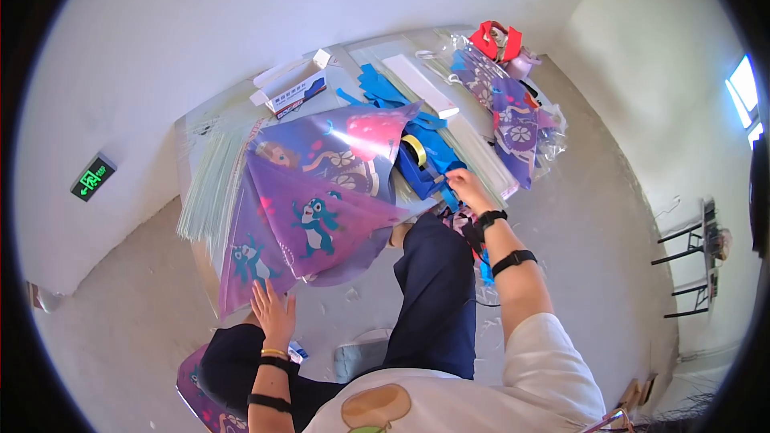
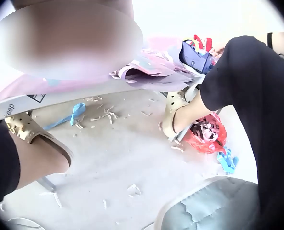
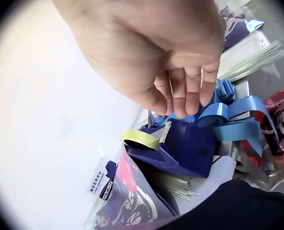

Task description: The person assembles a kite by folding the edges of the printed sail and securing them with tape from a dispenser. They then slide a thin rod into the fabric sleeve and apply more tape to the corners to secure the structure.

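1. Head view: nearest, the left hand, fingers spread, rests at the edge of the printed sheets, left of the tape dispenser.
2. Those sheets lie on the bench, reaching to the dispenser.
3. The right hand, its grip loosely bent, is just beside the dispenser.
4. Blue ribbon lies beyond the dispenser.
5. Farther left of it stands a white box, flaps up.

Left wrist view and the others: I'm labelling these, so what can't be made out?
Left wrist view: left hand, under a blurred oval.
Right wrist view: whether right hand touches tape dispenser; the hand itself hides contact.
Head view: rest of lower-left printed sheet, behind trousers.
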A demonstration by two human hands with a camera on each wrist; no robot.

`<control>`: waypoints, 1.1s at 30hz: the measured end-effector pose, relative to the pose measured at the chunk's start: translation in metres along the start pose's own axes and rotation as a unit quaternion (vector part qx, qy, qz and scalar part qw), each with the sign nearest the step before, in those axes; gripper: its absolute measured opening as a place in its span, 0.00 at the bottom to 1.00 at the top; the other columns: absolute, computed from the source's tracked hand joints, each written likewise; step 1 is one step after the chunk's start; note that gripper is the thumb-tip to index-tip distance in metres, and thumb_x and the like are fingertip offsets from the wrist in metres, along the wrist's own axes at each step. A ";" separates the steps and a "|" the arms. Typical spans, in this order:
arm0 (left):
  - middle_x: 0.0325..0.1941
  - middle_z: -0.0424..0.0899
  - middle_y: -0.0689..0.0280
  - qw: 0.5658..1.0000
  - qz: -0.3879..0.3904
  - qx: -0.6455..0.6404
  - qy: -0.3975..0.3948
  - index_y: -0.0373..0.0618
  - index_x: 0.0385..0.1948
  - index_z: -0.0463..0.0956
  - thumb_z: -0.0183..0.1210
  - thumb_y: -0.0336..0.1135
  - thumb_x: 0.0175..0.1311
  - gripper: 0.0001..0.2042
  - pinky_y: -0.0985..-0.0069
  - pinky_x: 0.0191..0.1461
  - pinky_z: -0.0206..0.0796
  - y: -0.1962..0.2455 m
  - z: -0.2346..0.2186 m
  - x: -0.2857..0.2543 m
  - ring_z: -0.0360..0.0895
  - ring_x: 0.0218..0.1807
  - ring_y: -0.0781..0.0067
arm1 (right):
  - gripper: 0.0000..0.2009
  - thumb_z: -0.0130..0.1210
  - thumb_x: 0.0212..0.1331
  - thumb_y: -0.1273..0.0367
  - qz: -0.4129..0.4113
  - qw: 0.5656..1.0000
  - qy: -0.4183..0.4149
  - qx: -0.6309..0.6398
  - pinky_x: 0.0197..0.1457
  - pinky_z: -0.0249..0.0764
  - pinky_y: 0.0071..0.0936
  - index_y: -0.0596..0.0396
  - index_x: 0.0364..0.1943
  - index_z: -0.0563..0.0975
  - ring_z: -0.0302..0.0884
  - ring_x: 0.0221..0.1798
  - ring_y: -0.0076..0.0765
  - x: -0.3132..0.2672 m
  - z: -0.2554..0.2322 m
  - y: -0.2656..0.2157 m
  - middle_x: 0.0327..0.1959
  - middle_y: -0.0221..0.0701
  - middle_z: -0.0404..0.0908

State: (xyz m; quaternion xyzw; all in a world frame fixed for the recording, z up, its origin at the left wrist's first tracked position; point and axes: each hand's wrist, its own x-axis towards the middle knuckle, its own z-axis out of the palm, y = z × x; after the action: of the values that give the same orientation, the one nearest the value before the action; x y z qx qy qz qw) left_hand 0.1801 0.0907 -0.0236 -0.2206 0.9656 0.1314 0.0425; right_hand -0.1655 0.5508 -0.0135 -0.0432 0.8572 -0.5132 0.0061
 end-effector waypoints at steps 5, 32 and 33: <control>0.77 0.46 0.42 1.000 -0.007 -0.015 -0.008 0.36 0.72 0.50 0.53 0.51 0.68 0.38 0.49 0.78 0.36 0.005 -0.004 -0.030 0.43 0.78 0.42 | 0.08 0.61 0.55 0.66 -0.008 0.984 -0.013 -0.176 0.47 0.75 0.34 0.53 0.36 0.84 0.80 0.41 0.43 0.019 0.016 -0.023 0.39 0.40 0.80; 0.76 0.48 0.40 0.998 0.045 -0.030 -0.036 0.30 0.67 0.58 0.55 0.53 0.67 0.37 0.46 0.76 0.39 0.046 0.011 -0.074 0.47 0.76 0.38 | 0.14 0.59 0.55 0.62 0.209 0.957 -0.138 0.144 0.44 0.75 0.22 0.60 0.23 0.80 0.80 0.34 0.26 0.016 -0.005 -0.008 0.28 0.30 0.81; 0.76 0.48 0.40 0.998 0.045 -0.030 -0.037 0.30 0.67 0.58 0.55 0.53 0.67 0.37 0.46 0.76 0.39 0.046 0.012 -0.075 0.47 0.76 0.38 | 0.12 0.57 0.57 0.65 0.222 0.948 -0.143 0.176 0.49 0.76 0.23 0.61 0.25 0.79 0.80 0.38 0.29 0.016 -0.005 -0.008 0.31 0.31 0.80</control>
State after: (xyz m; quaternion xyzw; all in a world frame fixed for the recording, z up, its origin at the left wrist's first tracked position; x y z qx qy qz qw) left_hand 0.2273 0.1648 -0.0140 -0.1728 0.9681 0.1696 0.0652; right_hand -0.1810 0.5504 -0.0033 0.0768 0.7311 -0.6301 0.2501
